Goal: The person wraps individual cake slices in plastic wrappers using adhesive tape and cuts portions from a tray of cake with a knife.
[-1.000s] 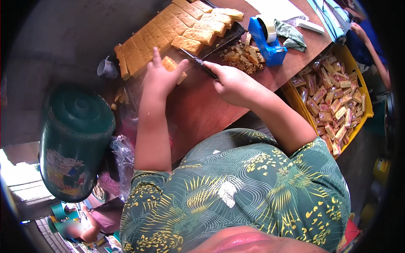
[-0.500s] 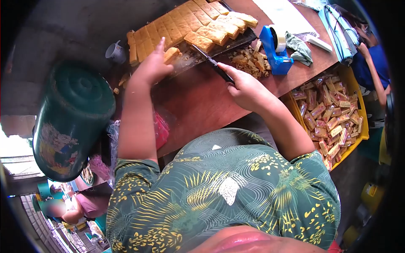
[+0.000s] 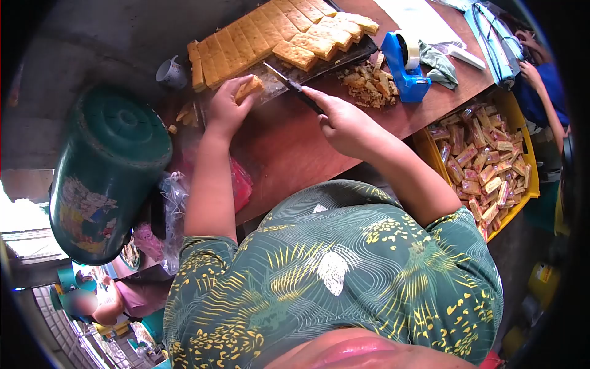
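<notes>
My left hand is closed around a small piece of cake at the near edge of the baking tray. In my right hand is a knife with a black handle. Its blade points up and left over the tray, near the cut cake. Rows of golden sponge cake slices cover much of the tray. Several slices lie out of line at its right side.
Cake scraps lie beside a blue tape dispenser and a green cloth. A yellow crate holds many wrapped pieces. A green drum and a white mug are at left. Another person's arm shows at right.
My left hand's fingers, stretched out before, are now curled around the cake piece. The knife and my right hand have shifted slightly left, away from the loose slices.
</notes>
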Demonstrator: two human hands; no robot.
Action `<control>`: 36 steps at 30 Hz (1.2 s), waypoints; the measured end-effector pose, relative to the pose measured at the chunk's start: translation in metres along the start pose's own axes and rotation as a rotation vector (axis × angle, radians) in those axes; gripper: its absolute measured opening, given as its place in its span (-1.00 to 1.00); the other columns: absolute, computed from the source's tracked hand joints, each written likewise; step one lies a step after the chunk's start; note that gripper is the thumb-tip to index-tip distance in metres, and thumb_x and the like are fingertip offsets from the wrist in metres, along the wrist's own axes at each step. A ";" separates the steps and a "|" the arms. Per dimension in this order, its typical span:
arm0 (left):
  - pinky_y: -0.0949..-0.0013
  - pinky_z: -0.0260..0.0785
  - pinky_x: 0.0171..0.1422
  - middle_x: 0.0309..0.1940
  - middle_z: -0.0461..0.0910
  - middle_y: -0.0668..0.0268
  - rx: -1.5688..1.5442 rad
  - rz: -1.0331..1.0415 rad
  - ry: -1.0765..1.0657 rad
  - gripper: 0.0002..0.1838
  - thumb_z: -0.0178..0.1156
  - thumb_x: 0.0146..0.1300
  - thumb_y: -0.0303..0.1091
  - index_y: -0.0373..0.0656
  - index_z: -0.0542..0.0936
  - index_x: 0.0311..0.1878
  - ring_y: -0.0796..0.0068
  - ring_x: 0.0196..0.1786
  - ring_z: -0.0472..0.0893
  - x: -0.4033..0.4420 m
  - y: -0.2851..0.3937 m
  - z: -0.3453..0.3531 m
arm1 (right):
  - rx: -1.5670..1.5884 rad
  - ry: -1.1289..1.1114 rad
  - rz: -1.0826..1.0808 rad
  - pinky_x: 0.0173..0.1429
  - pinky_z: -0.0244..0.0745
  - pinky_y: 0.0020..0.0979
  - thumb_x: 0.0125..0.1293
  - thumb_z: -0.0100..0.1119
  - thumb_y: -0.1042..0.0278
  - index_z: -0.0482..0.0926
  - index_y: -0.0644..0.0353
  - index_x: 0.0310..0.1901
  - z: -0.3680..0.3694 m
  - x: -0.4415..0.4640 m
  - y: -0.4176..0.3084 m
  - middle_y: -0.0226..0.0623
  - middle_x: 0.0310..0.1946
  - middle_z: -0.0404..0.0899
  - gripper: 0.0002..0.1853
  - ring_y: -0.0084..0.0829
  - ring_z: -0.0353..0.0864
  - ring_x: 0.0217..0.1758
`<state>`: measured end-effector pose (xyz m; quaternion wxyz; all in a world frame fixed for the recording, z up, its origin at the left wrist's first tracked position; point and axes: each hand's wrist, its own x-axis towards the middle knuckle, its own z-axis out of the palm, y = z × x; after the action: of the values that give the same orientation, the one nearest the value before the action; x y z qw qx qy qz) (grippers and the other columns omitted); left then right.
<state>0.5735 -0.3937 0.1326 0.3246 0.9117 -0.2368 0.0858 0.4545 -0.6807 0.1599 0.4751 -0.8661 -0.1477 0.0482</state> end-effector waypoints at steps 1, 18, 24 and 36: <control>0.35 0.48 0.38 0.15 0.68 0.21 0.020 0.019 0.034 -0.53 0.43 0.33 -0.43 -0.14 0.64 0.31 0.38 0.23 0.67 -0.001 -0.004 0.004 | -0.008 -0.013 -0.001 0.57 0.34 -0.14 0.44 0.01 0.54 0.25 0.11 0.58 0.002 0.001 -0.002 0.13 0.39 0.46 -0.34 0.03 0.43 0.49; 0.28 0.56 0.28 0.09 0.76 0.19 -0.175 0.022 0.256 -0.63 0.45 0.31 -0.27 -0.03 0.74 0.18 0.27 0.14 0.74 -0.006 -0.023 0.027 | -0.167 -0.032 0.058 0.54 0.38 -0.10 0.44 0.00 0.53 0.26 0.11 0.57 0.014 0.001 -0.021 0.12 0.37 0.47 -0.35 0.04 0.46 0.45; 0.22 0.56 0.27 0.11 0.75 0.15 -0.186 -0.077 0.291 -0.61 0.40 0.36 -0.16 0.00 0.73 0.20 0.19 0.16 0.73 -0.005 -0.026 0.030 | -0.245 -0.079 0.085 0.46 0.44 -0.08 0.45 0.00 0.52 0.25 0.10 0.57 0.014 -0.009 -0.029 0.10 0.33 0.50 -0.35 0.05 0.51 0.38; 0.29 0.54 0.30 0.12 0.75 0.14 -0.192 -0.062 0.326 -0.60 0.34 0.42 -0.31 -0.13 0.66 0.29 0.34 0.17 0.73 -0.008 -0.019 0.027 | -0.322 -0.026 0.068 0.44 0.46 -0.06 0.42 0.00 0.53 0.27 0.20 0.54 0.038 0.007 -0.038 0.18 0.29 0.52 -0.36 0.09 0.53 0.36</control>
<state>0.5760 -0.3947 0.0987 0.4466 0.8575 -0.1600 0.1992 0.4445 -0.6286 0.1715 0.3261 -0.9349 -0.1302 0.0513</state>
